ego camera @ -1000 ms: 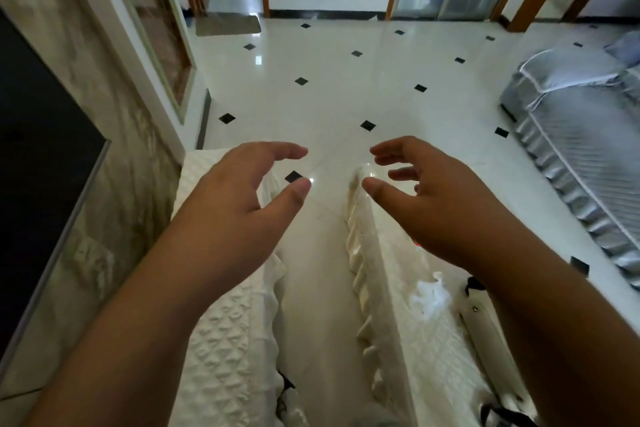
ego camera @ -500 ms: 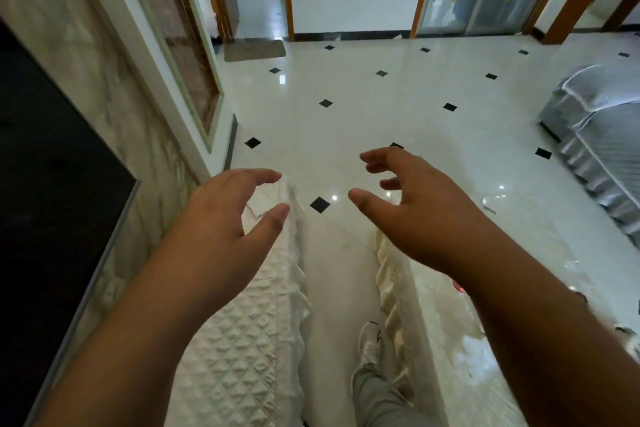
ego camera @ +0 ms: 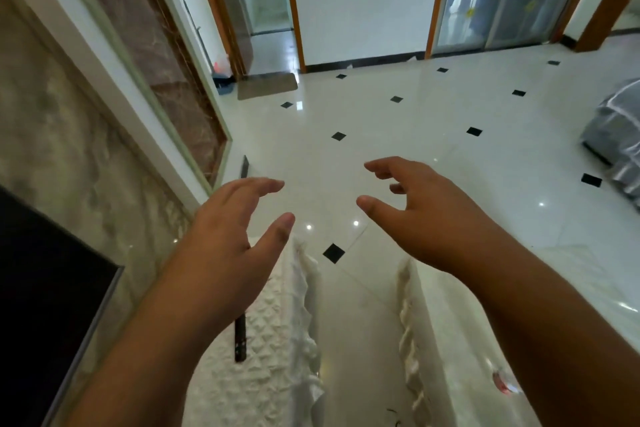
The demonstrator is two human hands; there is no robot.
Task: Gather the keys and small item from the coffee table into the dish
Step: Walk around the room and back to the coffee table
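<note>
My left hand [ego camera: 228, 236] and my right hand [ego camera: 426, 218] are held out in front of me, fingers spread and curled, with nothing in either. Below my right arm is the coffee table [ego camera: 450, 367], covered with a glossy white frilled cloth. A small red and white item [ego camera: 504, 383] lies on it near my right forearm. No keys and no dish show in this view.
A white quilted-cloth cabinet top [ego camera: 273, 357] lies under my left arm, with a black remote [ego camera: 240, 340] on it. A dark TV screen [ego camera: 41, 288] is at the left. A grey covered sofa [ego camera: 616, 135] stands at the right. White tiled floor [ego camera: 381, 135] stretches ahead to doorways.
The view has tilted upward, showing more floor and doorways and less of the coffee table. Both hands stay raised with fingers spread, holding nothing.
</note>
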